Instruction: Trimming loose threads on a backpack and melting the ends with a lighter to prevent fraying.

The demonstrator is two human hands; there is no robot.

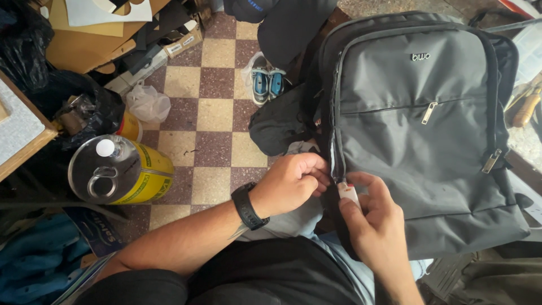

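Fingers of left hand pinched on fabric at the zipper's near end | right hand fingers closed on small white block | grey fabric backpack on lap, right — keep fabric taut — work along the track.

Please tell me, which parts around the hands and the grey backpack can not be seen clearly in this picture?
Head view:
- Left hand: fingertips curl out of sight at the backpack edge.
- Small white object: the right hand covers most of it; its kind is unclear.
- Zipper slider: hidden between both hands.
- Backpack's right side: cut off by clutter.
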